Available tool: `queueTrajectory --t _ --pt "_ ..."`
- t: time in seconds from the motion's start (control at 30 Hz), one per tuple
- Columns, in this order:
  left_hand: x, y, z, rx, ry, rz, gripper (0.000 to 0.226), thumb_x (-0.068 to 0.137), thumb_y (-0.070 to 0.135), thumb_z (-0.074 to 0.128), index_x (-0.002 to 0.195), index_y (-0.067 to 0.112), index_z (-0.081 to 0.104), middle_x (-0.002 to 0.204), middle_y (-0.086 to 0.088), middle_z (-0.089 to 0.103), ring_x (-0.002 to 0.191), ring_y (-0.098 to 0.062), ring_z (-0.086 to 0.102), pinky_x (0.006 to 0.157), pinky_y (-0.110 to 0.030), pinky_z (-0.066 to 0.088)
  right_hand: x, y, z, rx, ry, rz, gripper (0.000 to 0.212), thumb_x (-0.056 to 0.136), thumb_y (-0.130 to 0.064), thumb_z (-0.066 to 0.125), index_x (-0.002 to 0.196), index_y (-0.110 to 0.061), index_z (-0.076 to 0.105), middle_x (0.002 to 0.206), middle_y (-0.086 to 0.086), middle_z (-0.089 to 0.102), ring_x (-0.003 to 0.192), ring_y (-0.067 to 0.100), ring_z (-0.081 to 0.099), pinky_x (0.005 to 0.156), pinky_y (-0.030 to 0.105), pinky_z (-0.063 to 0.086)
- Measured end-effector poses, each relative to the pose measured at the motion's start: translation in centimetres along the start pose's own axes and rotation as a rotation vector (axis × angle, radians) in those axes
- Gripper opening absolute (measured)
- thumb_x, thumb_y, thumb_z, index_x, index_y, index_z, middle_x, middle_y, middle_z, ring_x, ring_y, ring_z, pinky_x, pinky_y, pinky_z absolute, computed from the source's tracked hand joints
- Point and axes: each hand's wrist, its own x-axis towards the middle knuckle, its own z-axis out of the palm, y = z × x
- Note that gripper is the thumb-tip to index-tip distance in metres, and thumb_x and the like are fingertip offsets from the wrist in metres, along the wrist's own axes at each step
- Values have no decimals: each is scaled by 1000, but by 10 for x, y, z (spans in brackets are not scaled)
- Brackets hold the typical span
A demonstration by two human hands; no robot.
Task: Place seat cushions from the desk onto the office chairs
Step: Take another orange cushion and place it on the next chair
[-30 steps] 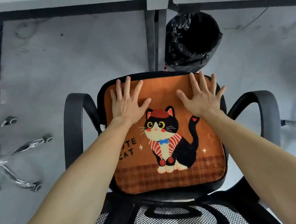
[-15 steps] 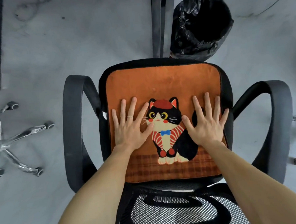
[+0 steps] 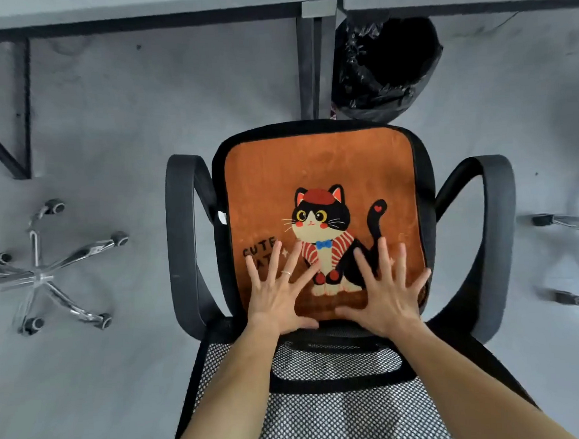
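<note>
An orange seat cushion (image 3: 318,164) with a black-and-white cat picture lies flat on the seat of a black office chair (image 3: 184,231) with loop armrests. My left hand (image 3: 278,290) lies on the cushion's near left part with its fingers spread and straight. My right hand (image 3: 386,291) lies spread the same way on the near right part. Both palms sit at the cushion's near edge, just above the chair's mesh backrest (image 3: 338,404). Neither hand holds anything.
Grey desks (image 3: 136,5) run along the top edge on dark metal legs (image 3: 307,67). A bin with a black bag (image 3: 387,63) stands under them, just beyond the chair. Chrome caster bases of other chairs (image 3: 43,276) sit on the grey floor to the left and to the right (image 3: 572,258).
Both hands have slid across the cushion from its far edge back to its near edge, staying flat and spread. The view has tilted up and shows the desks again.
</note>
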Motion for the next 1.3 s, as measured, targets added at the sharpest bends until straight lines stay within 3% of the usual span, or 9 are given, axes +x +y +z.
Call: queueTrajectory --t 0.17,0.27,0.6,0.7,0.8,0.9,0.97,1.07,1.3 --pt "8 0 6 9 -146 -139 143 56 80 73 136 50 -42 143 -4 -57 129 -45 -50 95 -88 -3 -2 9 7 19 -168 55 144 53 -90 65 143 -46 -38 144 1 -57 138 39 -44 102 82 20" --pt "18 -4 11 24 -195 -121 143 56 81 71 133 49 -46 140 -4 -59 124 -47 -54 93 -90 1 6 10 15 -32 -154 53 145 52 -93 61 142 -43 -41 146 4 -55 137 41 -45 101 79 27" --pt "18 0 6 20 -243 -118 143 58 79 72 133 49 -46 139 -5 -60 126 -46 -53 93 -89 2 6 10 7 22 -223 32 146 53 -87 68 139 -47 -43 142 1 -59 134 38 -49 102 80 23" --pt "5 -9 -7 -142 -163 -46 120 72 71 69 146 53 -24 151 4 -48 137 -37 -44 100 -83 0 0 18 -10 111 -278 -22 141 53 -87 69 137 -55 -40 142 -8 -59 136 32 -48 104 79 16" --pt "-5 -17 -15 -367 141 -250 85 88 47 67 154 43 14 166 2 -6 153 -31 -3 115 -69 18 -4 23 -17 280 -26 52 103 72 -80 61 151 -54 0 163 -9 -19 152 29 -12 110 69 22" --pt "-9 -17 -17 -705 315 -737 75 92 27 63 154 20 20 160 -12 21 146 -34 25 111 -57 36 0 23 -19 651 321 395 67 93 -48 56 149 -25 29 156 9 29 141 35 32 105 55 41" --pt "-6 -16 -18 -891 244 -929 68 95 19 57 153 10 21 154 -18 28 139 -36 33 102 -52 45 6 28 -20 795 269 586 64 97 -34 55 152 -14 29 153 13 34 136 38 39 105 53 41" --pt "0 -20 -18 -887 217 -996 52 93 9 55 140 2 35 143 -20 35 129 -38 40 91 -50 50 11 39 -13 862 214 665 51 101 -23 48 148 -11 36 149 16 35 130 41 44 103 49 41" --pt "9 -43 -20 -1095 439 -1053 11 96 3 46 102 14 46 129 -14 41 90 -27 51 78 -34 43 20 46 -19 931 305 732 27 103 -14 42 126 -4 52 131 21 51 119 41 51 96 43 43"
